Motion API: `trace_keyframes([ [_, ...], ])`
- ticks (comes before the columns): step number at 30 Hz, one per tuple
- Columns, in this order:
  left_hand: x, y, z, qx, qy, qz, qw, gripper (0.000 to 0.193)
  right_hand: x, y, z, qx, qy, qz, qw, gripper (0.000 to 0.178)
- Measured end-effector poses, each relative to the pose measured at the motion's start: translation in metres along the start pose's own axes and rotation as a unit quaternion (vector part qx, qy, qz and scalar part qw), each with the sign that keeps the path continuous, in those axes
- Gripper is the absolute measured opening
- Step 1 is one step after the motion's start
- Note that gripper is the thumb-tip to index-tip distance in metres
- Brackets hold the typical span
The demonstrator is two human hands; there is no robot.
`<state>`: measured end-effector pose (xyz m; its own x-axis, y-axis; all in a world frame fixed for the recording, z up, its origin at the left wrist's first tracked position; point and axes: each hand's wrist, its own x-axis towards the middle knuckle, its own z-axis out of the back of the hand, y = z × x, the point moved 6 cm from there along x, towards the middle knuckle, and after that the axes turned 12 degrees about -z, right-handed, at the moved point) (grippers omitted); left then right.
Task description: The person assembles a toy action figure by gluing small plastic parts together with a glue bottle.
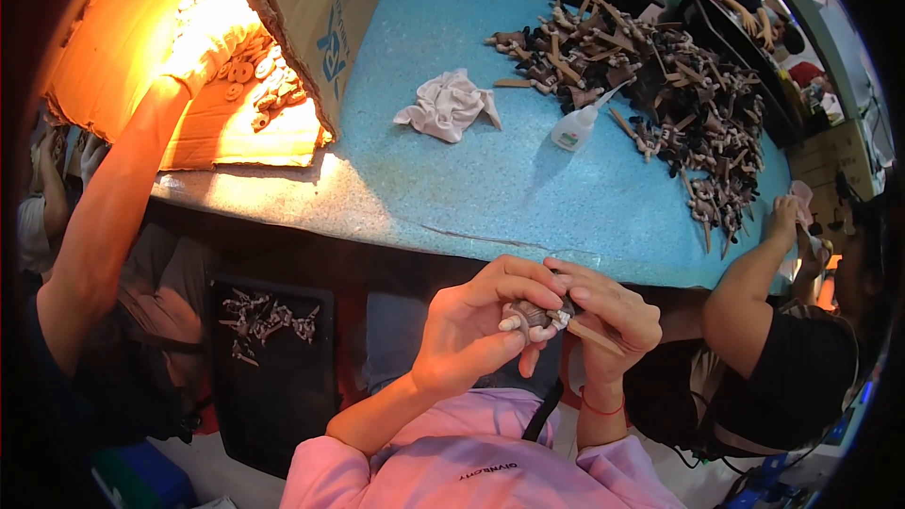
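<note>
Just in front of my chest, beyond the near table edge, both hands hold one small figurine (pixel 535 319) with brown-grey, white and dark parts. My left hand (pixel 460 335) grips its left end between thumb and fingers. Closed around its other end, my right hand (pixel 617 313) also has a flat brown stick (pixel 594 333) by its palm; whether the stick is joined to the figurine I cannot tell. The fingers cover much of the figurine. Farther off on the blue tabletop (pixel 377 198) stand a white squeeze bottle (pixel 573 129) with a thin nozzle and a crumpled pale cloth (pixel 450 106).
A large heap of similar figurines (pixel 679 94) covers the table's right side. At left, a co-worker's arm (pixel 118 203) reaches into a brightly lit cardboard box (pixel 306 0) holding small round parts. A black tray (pixel 273 405) with several figurines lies lower left. Another person (pixel 754 349) sits at right.
</note>
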<state>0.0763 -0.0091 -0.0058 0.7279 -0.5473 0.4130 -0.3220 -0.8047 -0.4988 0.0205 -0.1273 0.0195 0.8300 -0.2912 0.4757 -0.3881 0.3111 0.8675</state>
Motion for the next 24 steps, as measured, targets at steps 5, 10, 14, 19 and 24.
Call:
trace_keyframes([
  [5,-0.0001,0.0008,-0.0016,-0.002,-0.022,0.005,1.0,0.028,0.0,0.0016,-0.0007,-0.015,-0.008,0.002,1.0,0.031],
  [10,0.0009,0.0012,-0.0014,0.001,-0.029,0.015,0.999,0.028,0.0009,0.0008,0.0002,-0.018,-0.011,0.004,1.0,0.031],
  [14,0.0004,0.0019,0.0008,0.016,-0.044,0.018,0.999,0.028,0.0,-0.0021,0.0006,-0.008,-0.005,0.005,1.0,0.03],
  [19,0.0003,0.0031,0.0015,0.015,-0.06,0.02,0.998,0.027,0.0001,-0.0037,0.0007,-0.007,-0.006,0.005,1.0,0.029],
  [24,-0.0014,0.0056,0.004,0.01,-0.07,0.021,0.997,0.026,-0.0007,-0.0055,-0.0005,-0.02,-0.012,-0.01,1.0,0.027],
])
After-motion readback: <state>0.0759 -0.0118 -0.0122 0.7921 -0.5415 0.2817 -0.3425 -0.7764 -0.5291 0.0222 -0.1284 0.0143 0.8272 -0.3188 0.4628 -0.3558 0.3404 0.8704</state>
